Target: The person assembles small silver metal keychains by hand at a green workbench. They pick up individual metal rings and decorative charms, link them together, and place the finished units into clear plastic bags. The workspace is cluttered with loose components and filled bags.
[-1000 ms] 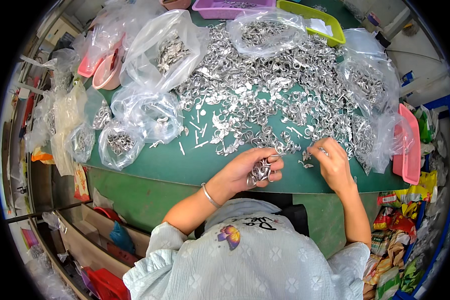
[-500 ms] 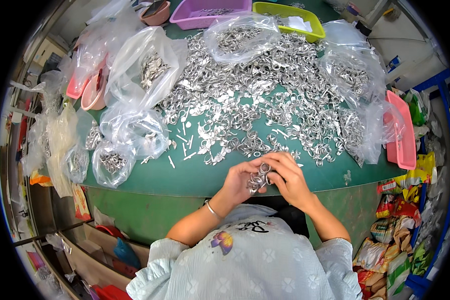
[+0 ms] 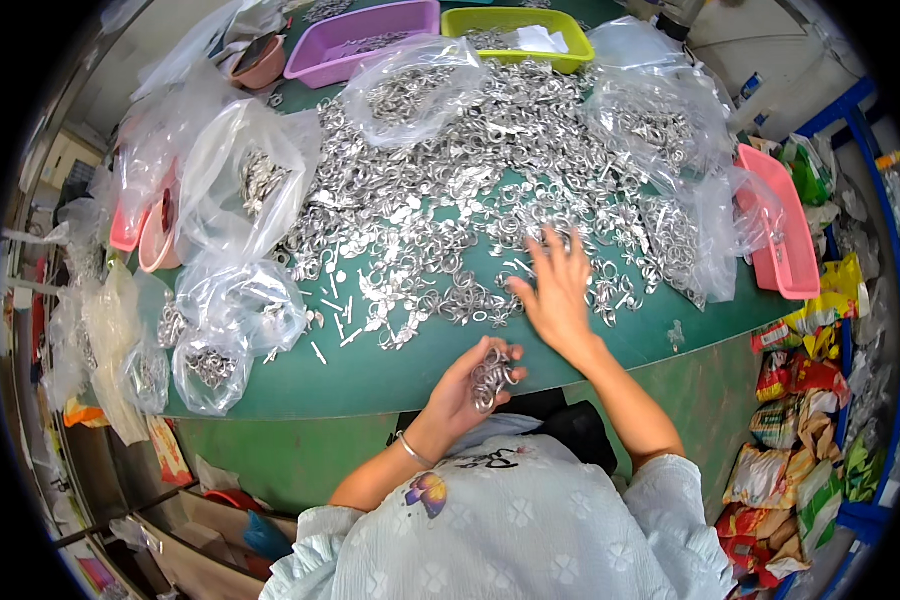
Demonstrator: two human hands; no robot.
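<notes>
A cluster of silver metal rings (image 3: 491,381) rests in my left hand (image 3: 462,392), whose fingers curl round it just off the table's near edge. My right hand (image 3: 558,295) is stretched forward over the green table (image 3: 390,385), fingers spread, with its fingertips at the near side of a broad pile of silver metal pieces (image 3: 440,180). Whether those fingertips touch any piece is hard to make out. Small ring-shaped pieces (image 3: 475,300) lie left of my right hand. Several thin flat strips (image 3: 340,325) are scattered farther left.
Clear plastic bags of metal pieces (image 3: 215,365) stand at the left; another bag (image 3: 410,95) lies on the pile. A purple basin (image 3: 315,68) and a yellow-green basin (image 3: 577,45) are at the back. A pink basin (image 3: 795,275) sits at the right edge, near a blue rack (image 3: 875,165).
My right hand has left the rings and reached forward to the pile, its fingers spreading. My left hand keeps the rings, slightly lower and farther left. The view has shifted a little.
</notes>
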